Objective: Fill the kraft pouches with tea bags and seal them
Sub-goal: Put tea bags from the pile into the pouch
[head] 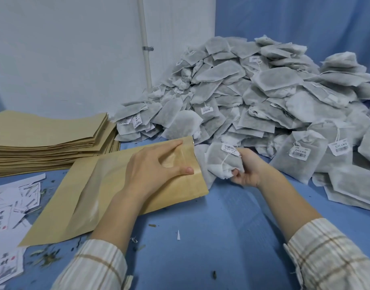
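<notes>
A kraft pouch (79, 197) with a frosted window lies flat on the blue cloth, its mouth pointing right. My left hand (154, 170) grips the pouch at its mouth, thumb on top near the zip strip and fingers curled over the upper edge. Just right of the mouth, my right hand (245, 170) holds a grey tea bag (219, 162) with a string and a barcode tag. A large heap of tea bags (253, 91) fills the back right of the table.
A tall stack of empty kraft pouches (43, 141) sits at the back left. Loose printed paper labels (10, 208) and tea crumbs lie at the left front. A white pipe (145, 49) runs up the wall behind. Blue cloth (221, 227) covers the table.
</notes>
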